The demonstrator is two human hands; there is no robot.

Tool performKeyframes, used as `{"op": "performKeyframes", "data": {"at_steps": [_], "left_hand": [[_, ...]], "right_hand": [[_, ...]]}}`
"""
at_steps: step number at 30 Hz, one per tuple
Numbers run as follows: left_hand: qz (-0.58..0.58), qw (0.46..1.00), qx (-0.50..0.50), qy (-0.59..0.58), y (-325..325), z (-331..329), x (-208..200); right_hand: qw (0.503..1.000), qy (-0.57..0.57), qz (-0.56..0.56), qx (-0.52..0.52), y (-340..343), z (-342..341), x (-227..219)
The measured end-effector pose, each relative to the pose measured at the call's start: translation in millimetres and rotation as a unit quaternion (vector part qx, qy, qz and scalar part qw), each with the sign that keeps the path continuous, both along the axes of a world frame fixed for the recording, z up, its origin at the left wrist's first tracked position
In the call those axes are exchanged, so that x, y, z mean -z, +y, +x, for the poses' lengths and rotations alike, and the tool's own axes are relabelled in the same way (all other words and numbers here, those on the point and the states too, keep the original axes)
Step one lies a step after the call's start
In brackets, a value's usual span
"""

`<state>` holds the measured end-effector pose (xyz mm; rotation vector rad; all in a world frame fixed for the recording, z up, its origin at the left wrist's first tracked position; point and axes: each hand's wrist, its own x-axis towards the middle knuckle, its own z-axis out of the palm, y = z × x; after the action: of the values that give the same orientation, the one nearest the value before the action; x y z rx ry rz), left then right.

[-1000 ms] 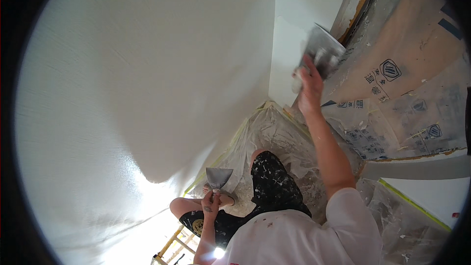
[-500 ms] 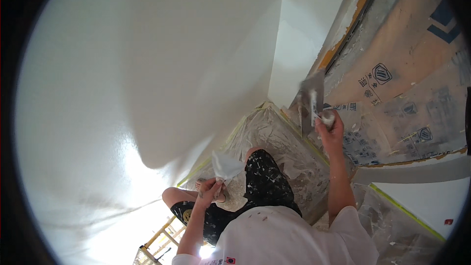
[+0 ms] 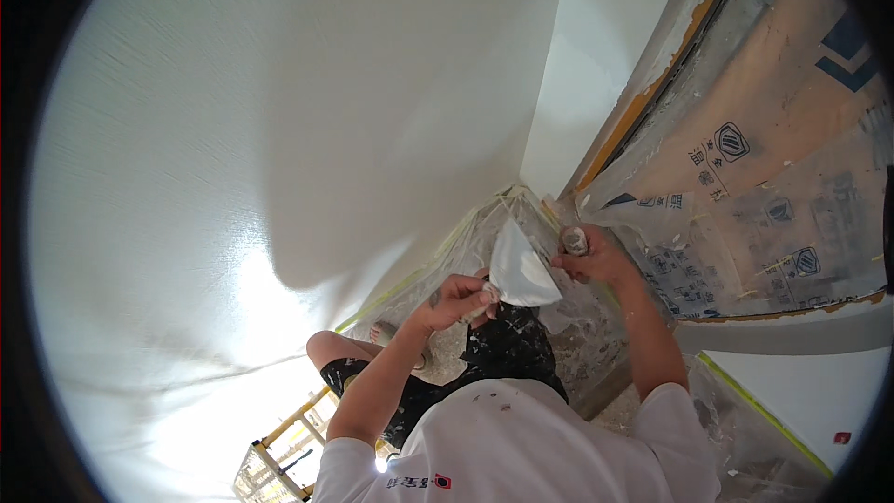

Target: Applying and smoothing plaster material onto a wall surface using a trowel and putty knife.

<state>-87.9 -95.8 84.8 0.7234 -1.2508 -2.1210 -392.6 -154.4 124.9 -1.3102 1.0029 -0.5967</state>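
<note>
My left hand (image 3: 454, 302) is closed around the handle of a putty knife (image 3: 520, 268). Its wide, wedge-shaped blade points up and to the right, looking white and shiny. Close by on the right, my right hand (image 3: 601, 256) grips a trowel (image 3: 575, 240); the pale, rounded end of its handle shows above the fingers. The trowel's blade is mostly hidden or edge-on here, so I cannot tell whether it touches the putty knife. Both tools are held in front of my body, above my paint-spotted dark shorts (image 3: 510, 340).
A white wall (image 3: 372, 130) rises ahead and left, meeting another wall face at a corner. Clear plastic sheeting (image 3: 447, 256) edged with yellow-green tape covers the floor edge. Printed protective film (image 3: 745, 186) hangs at right. A yellow metal frame (image 3: 303, 438) stands lower left.
My left hand has brought the putty knife up and right. My right hand has drawn the trowel down and left from beside the corner, turning it, so the two tools are now close together.
</note>
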Motion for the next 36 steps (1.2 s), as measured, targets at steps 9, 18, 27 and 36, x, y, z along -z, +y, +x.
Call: {"op": "performKeyframes", "data": {"at_steps": [9, 18, 27, 36], "left_hand": [[-0.088, 0.948, -0.239, -0.192, -29.4, 20.7, -29.8], [-0.507, 0.737, -0.268, -0.358, -10.2, 24.2, -37.6], [-0.278, 0.784, -0.338, -0.439, 58.8, 60.9, 22.8], [-0.198, 0.778, -0.353, -0.48, 104.0, 84.2, 70.6]], "right_hand": [[0.92, -0.359, 0.134, 0.082, 36.1, -6.8, 10.8], [0.82, 0.151, -0.551, 0.016, 30.3, 42.4, 11.2], [0.844, -0.134, -0.356, 0.377, -179.8, 108.1, 1.9], [0.837, -0.21, -0.32, 0.391, -240.8, 117.2, -2.6]]}}
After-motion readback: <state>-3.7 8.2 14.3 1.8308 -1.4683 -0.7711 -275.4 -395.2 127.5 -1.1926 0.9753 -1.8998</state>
